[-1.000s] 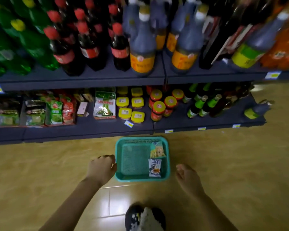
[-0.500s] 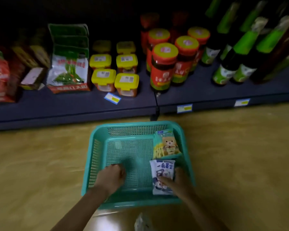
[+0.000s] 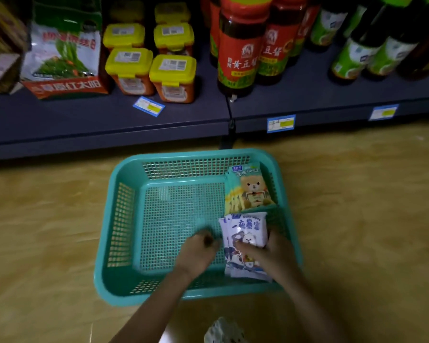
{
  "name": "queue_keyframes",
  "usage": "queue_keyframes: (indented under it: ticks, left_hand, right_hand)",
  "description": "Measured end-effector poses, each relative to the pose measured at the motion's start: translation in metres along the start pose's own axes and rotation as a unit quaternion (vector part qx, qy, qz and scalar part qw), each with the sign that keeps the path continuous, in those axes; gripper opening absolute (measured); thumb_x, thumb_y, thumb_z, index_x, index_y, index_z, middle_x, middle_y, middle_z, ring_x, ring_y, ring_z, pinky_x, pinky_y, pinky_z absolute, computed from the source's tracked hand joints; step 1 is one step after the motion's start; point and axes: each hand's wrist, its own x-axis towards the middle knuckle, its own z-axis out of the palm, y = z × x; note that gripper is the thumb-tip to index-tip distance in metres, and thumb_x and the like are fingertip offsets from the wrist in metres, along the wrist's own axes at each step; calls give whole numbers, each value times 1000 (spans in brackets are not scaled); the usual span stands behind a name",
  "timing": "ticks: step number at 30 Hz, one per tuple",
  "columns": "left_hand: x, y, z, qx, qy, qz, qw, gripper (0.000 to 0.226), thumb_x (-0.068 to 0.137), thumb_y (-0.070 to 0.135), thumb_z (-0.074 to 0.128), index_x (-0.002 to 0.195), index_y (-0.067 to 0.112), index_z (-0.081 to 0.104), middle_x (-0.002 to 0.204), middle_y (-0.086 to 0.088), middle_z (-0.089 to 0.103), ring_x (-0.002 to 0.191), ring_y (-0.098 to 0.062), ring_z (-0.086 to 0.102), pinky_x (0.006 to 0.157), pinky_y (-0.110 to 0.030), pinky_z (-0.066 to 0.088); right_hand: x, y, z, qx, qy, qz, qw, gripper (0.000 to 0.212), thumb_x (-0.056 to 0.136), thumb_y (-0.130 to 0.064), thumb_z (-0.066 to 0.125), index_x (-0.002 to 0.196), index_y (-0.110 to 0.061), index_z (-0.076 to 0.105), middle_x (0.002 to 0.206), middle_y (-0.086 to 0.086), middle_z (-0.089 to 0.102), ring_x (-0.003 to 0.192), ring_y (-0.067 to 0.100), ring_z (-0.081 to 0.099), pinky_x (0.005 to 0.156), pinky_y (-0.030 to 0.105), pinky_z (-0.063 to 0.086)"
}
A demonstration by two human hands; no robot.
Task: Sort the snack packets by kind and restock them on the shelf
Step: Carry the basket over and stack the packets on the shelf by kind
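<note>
Looking down, nearest me the right grip (image 3: pixel 270 253) is closed on the white packets (image 3: pixel 244 231), thumb across their faces and fingers curled round the right edge. There look to be several, loosely stacked, in the near right corner of the basket (image 3: pixel 120 219). The left grip (image 3: pixel 198 251) sits just beside the stack's left edge, fingers curled with nothing in it that I can see, though blur keeps me from saying whether it touches the packets. My read is that I am gathering this one kind to lift out together. The risk starts there: the wrappers look slick and the stack is fanned, so a one-sided pinch could let the lower packets slide free and drop into the basket or onto the floor (image 3: pixel 47 231). Bringing the left grip under the stack would guard against that. Just beyond, the bear packets (image 3: pixel 252 191) lean in the far right corner, so close to the white stack that I cannot tell if they touch. Dragging the white ones forward could catch them and mix the kinds. Farther off, the shelf (image 3: pixel 109 120) is crowded with yellow-lidded tubs (image 3: pixel 151 70), red jars (image 3: pixel 240 53) near the front edge and green bottles (image 3: pixel 357 55). I see no snack slot from here, so a hurried reach could knock a jar or sweep off the loose price tag (image 3: pixel 148 106).
</note>
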Motion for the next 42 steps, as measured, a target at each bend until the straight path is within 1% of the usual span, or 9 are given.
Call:
queue_keyframes:
  ticks: [5,8,12,16,21,25,31,35,42]
  left_hand:
    - [24,6,40,-70,-20,-39,997,59,71,54,67,109,12,54,107,-2,50,94,-15,54,92,-29,48]
    - [34,11,55,-88,14,-78,993,66,53,48,80,100,7,57,101,-8,60,88,-16,61,79,-31,55]
    - [39,17,64,-111,47,-115,986,43,55,31,85,86,10,64,91,-6,69,75,-16,68,67,-29,59]
    - [36,30,58,-148,43,-131,979,37,52,26,87,83,14,70,88,-7,72,80,-21,69,72,-33,59]
    - [28,30,49,-214,22,-120,969,46,41,28,79,84,16,71,88,-7,74,80,-22,69,75,-37,59]
    - [12,25,23,-313,-38,-132,940,26,62,-1,76,84,8,64,92,-17,72,80,-27,68,80,-40,57]
    - [-38,34,-69,-366,-55,-93,924,80,40,6,86,112,-6,53,95,-19,71,74,-23,68,56,-24,53]
    - [-119,95,-160,-408,-28,-52,911,39,43,5,83,80,7,73,81,-10,75,70,-24,70,65,-26,57]
    - [-307,251,-345,-493,42,-39,868,27,72,10,68,98,3,67,85,-17,74,66,-27,72,60,-37,60]
  right_hand:
    - [-19,-16,-57,186,-12,-7,982,42,71,-22,79,108,-23,61,98,-1,73,86,17,71,78,37,57]
    - [-28,-19,-80,274,-17,-3,962,46,70,-11,73,113,-21,60,101,0,73,91,18,71,79,36,54]
    - [-31,-13,-88,288,14,5,958,45,73,-9,71,115,-20,60,102,0,73,91,17,70,76,33,53]
    - [-32,-10,-88,289,21,15,957,44,75,-8,71,116,-19,59,105,3,72,94,20,69,81,37,54]
    - [-30,-8,-84,307,25,27,951,39,79,-6,68,113,-22,59,101,0,72,82,14,72,59,21,56]
    - [-24,-12,-72,316,15,35,948,38,80,-8,67,115,-23,59,104,-1,72,91,16,70,69,27,52]
    - [-40,-69,-64,326,-19,22,945,37,80,-8,66,113,-24,58,100,-7,70,92,10,65,75,29,49]
    - [-96,-150,-89,334,-41,5,942,39,80,-10,67,115,-24,55,98,-10,68,80,0,65,64,19,47]
    - [-242,-370,-190,310,-80,-69,945,28,82,-5,65,94,-29,58,72,-20,69,62,-3,66,57,17,49]
